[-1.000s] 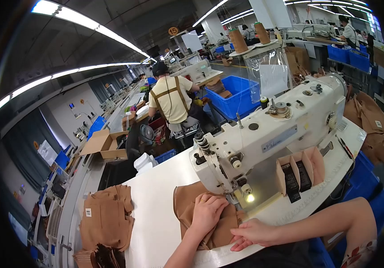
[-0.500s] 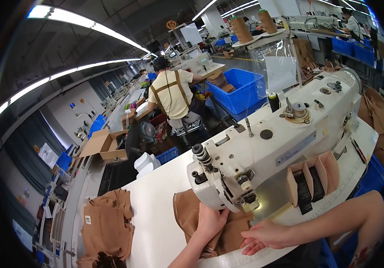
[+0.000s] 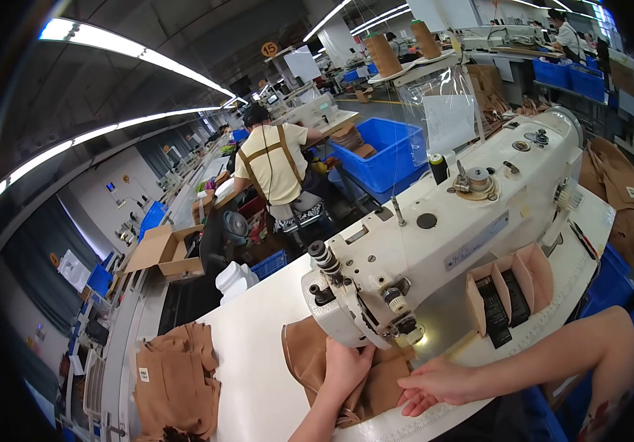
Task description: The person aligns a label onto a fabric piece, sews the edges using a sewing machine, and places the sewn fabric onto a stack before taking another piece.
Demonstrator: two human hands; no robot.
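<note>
A brown fabric piece (image 3: 383,384) lies folded on the white sewing table beneath the head of a sewing machine (image 3: 435,236). My left hand (image 3: 346,370) is closed on the fabric close to the needle area, its fingertips partly hidden by the machine head. To the right, my right hand (image 3: 435,384) pinches the fabric's edge between thumb and index finger, with the other fingers curled below. The needle itself is hidden, and a small lamp (image 3: 421,333) lights the spot beside it.
A stack of brown fabric pieces (image 3: 177,379) with a white label lies at left. On the right stands a divided box (image 3: 512,291) holding black strips. Beyond the machine are a blue bin (image 3: 383,151), a seated co-worker (image 3: 276,162) and thread cones (image 3: 383,55).
The whole view has shifted slightly as the head moved. Both hands stay on the fabric in nearly the same places under the machine head.
</note>
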